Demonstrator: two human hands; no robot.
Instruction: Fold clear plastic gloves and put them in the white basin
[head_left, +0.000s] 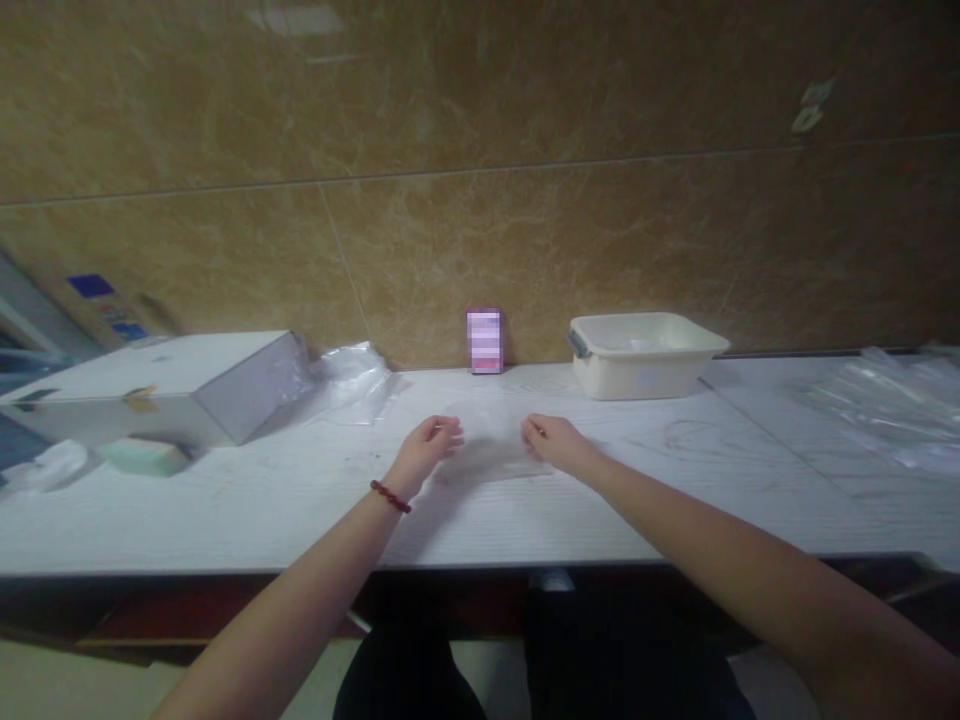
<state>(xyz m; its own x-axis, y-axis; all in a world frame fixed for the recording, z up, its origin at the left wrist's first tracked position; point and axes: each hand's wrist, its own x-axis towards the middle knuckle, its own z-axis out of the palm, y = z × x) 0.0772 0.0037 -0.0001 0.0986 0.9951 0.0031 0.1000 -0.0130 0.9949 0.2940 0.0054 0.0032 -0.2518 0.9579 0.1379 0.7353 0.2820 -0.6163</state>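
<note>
A clear plastic bag (491, 455) is stretched flat between my two hands, just over the white table; its edges are faint. My left hand (429, 448), with a dark red bead bracelet (391, 496) on the wrist, has its fingers curled at the bag's left side. On the right side, the thumb and fingers of my right hand (551, 440) are pinched together on the bag. Behind the bag, a phone (486, 341) with a blurred screen leans upright against the wall.
A cream plastic tub (637, 375) with a grey handle stands back right. Clear plastic bags (892, 405) lie at far right, more crumpled plastic (352, 378) at back left. A white box (172, 380) and a pale green sponge-like block (144, 456) sit left. The table's front edge (480, 567) is near me.
</note>
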